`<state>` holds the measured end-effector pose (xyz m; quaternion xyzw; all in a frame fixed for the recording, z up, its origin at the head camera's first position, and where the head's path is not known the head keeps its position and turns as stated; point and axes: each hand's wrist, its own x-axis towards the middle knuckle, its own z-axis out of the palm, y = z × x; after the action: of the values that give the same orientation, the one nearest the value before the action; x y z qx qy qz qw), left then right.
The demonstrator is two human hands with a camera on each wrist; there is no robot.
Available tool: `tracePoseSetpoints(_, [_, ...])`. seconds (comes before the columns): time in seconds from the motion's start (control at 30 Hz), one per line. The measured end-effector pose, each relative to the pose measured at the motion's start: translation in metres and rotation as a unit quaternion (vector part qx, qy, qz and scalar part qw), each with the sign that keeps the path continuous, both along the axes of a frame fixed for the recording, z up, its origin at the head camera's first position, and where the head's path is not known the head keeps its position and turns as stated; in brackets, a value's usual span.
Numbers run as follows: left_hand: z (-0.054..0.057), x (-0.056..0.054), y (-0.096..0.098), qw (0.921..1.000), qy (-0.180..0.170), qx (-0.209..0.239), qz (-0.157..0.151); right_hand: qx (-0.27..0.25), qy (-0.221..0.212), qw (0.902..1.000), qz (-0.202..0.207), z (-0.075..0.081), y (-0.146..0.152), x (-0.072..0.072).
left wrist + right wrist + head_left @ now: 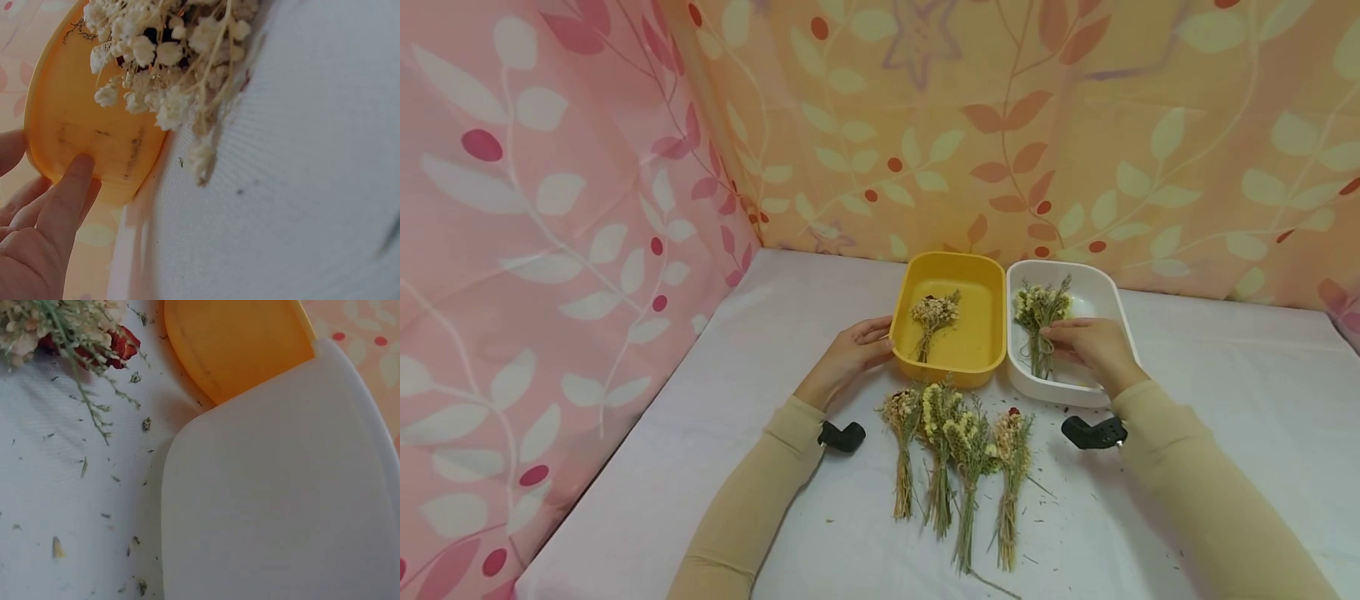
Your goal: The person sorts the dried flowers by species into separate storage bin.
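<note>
In the white bin point(1131, 337) lies a small bouquet of dried flowers point(1037, 308) with pale yellow heads and green sprigs. My right hand point(1093, 346) reaches over the bin's rim and pinches the bouquet's tied stems between thumb and fingers. The white wall hides that hand in the right wrist view. Against the left side of the yellow bin point(951, 377) my left hand point(853, 354) rests, fingers extended. Its fingertips point(81, 164) touch the outer wall in the left wrist view. A cream dried bouquet point(934, 312) lies inside the yellow bin.
Several tied dried bouquets point(940, 458) lie in a row in front of the bins, stems toward me. One on the right has a red flower point(125, 347). Plant crumbs litter the white tablecloth point(820, 533). A patterned curtain point(865, 125) stands close behind the bins.
</note>
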<state>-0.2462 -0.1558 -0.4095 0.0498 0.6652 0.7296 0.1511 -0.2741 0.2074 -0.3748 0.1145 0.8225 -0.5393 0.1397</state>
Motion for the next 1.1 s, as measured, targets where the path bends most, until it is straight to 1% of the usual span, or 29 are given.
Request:
tracePoseSetpoints(0.1, [-0.0001,0.0,0.0007,1.0,-0.001,-0.007,0.002,-0.003,-0.008,1.0,0.003,0.0,-0.0003,0.0003])
tracePoseSetpoints(0.3, [0.0002,0.0008,0.0012,0.9999,0.001,-0.012,0.003,-0.03,-0.01,0.9995,0.004,-0.0009,-0.0008,-0.0003])
tracePoseSetpoints(0.4, [0.0006,0.0009,0.0012,0.9999,0.002,-0.011,0.002,-0.037,-0.009,0.9993,0.003,-0.0026,-0.0007,-0.0014])
tracePoseSetpoints(0.63, [0.0009,0.0011,0.0022,1.0,-0.004,0.001,-0.001,-0.063,-0.04,0.9972,-0.01,-0.0026,-0.0013,-0.003])
tracePoseSetpoints(0.83, [0.0008,0.0006,0.0019,1.0,0.001,-0.003,-0.004,-0.077,-0.041,0.9962,-0.01,-0.0025,0.0004,-0.0011])
tracePoseSetpoints(0.97, [0.0014,0.0008,0.001,1.0,0.002,-0.004,-0.003,-0.063,-0.028,0.9975,-0.013,-0.0035,0.0004,0.0002])
tracePoseSetpoints(1.1, [0.0017,0.001,0.0007,0.9999,-0.001,-0.011,0.002,-0.026,-0.005,0.9997,0.002,-0.0047,-0.0008,0.0019])
